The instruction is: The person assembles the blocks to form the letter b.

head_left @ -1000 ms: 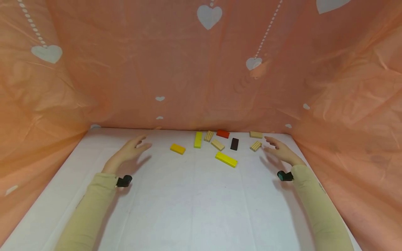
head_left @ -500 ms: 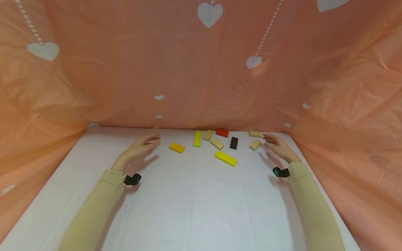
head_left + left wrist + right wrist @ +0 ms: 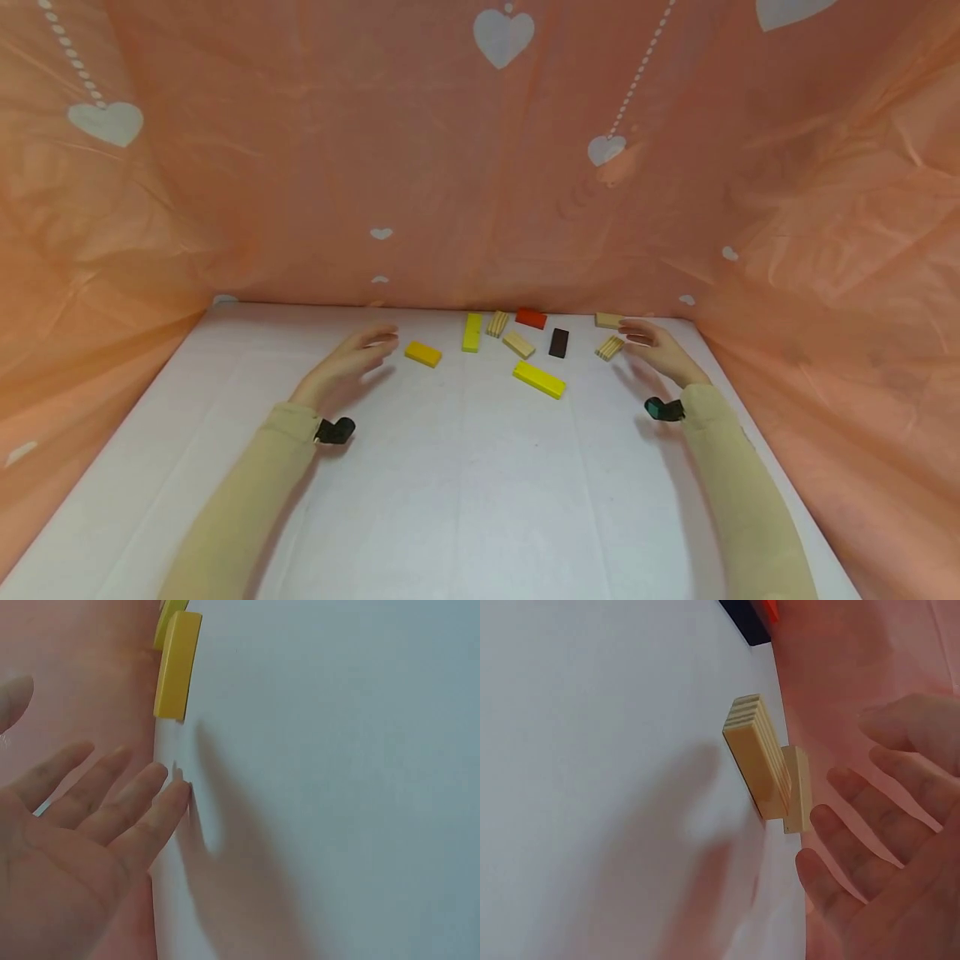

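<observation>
Along the far edge of the white tabletop (image 3: 457, 500): a loose scatter, nothing stacked, with a peach curtain printed with white hearts (image 3: 435, 183) right behind it.
Left hand (image 3: 351, 360): out over the table, fingers loosely extended and a little apart, palm turned inward, and it has hold of nothing.
Orange-yellow rectangular block (image 3: 423, 354): lying flat just beyond those left fingertips; the left wrist view shows a gap, so no touch.
Right hand (image 3: 662, 350): a near mirror of its partner, fingers relaxed and parted, nothing gripped.
Striped block of layered wood (image 3: 610, 347): close by the right fingertips, a plain pale wooden block (image 3: 606, 320) just behind it; the head view has a fingertip overlapping that plain one's corner, but the right wrist view suggests they're apart.
Middle of the scatter: lime-yellow long block (image 3: 471, 333), second striped block (image 3: 497, 324), red block (image 3: 531, 318), second pale wooden block (image 3: 519, 344), dark brown block (image 3: 558, 342), and, nearest the camera, a bright yellow long block (image 3: 539, 380).
Reach from both sides: an approach, by my judgement, with no grip made yet.
Gap at the fingertips: closing it would call for lowering each hand beside its nearest block, then curling the fingers or pressing inward without knocking the neighbours.
</observation>
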### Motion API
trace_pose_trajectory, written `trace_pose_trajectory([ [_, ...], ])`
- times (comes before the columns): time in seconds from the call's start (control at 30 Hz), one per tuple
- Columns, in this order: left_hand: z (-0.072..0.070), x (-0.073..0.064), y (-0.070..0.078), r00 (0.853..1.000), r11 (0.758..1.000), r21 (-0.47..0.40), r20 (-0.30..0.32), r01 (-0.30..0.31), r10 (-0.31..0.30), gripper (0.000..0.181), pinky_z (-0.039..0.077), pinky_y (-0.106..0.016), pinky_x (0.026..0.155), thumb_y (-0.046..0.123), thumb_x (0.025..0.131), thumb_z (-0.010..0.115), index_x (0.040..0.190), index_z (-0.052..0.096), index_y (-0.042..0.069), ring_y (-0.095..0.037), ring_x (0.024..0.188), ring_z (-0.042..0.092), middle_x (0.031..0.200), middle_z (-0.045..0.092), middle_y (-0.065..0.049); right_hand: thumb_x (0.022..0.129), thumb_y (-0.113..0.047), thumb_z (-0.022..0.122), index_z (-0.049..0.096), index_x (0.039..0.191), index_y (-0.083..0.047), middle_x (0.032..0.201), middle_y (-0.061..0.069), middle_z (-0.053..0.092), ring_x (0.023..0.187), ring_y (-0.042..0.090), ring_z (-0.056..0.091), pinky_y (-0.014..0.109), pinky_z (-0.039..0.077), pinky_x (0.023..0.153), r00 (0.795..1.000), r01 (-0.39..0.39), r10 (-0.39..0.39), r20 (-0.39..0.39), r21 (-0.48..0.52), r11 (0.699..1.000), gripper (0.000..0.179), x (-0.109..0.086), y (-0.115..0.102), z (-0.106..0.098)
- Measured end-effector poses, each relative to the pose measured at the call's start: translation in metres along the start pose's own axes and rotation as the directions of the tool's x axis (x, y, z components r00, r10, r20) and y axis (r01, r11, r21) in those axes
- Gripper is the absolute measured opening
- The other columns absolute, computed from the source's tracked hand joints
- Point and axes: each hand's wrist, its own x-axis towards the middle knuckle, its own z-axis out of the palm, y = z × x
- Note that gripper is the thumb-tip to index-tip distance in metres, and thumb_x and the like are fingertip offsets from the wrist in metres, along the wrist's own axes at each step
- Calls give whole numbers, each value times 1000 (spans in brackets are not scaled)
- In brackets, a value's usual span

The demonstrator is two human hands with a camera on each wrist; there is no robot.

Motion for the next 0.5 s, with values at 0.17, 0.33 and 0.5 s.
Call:
trace_pose_trajectory([
  [0.17,4,11,-3,997,992,100,-3,-73,74,55,35,-49,108,21,99,54,145,34,-1,-34,133,36,146,36,-21,97,0,52,31,142,11,142,33,35,132,48,29,59,26,109,1000,-7,8,18,-20,1000,50,6,2,3],
  [0.33,11,18,-3,991,979,158,16,-131,130,55,35,-51,108,16,96,59,142,37,-6,-38,130,39,142,40,-26,95,4,51,35,139,12,141,32,37,132,47,31,60,24,110,1000,-5,7,25,-74,997,47,11,2,7],
  [0.5,15,21,-5,985,971,165,43,-172,168,61,34,-52,108,8,90,66,140,35,-10,-43,129,39,141,39,-31,93,8,50,40,135,14,138,33,40,128,49,34,63,25,108,999,-20,24,28,-115,993,44,6,-20,13],
])
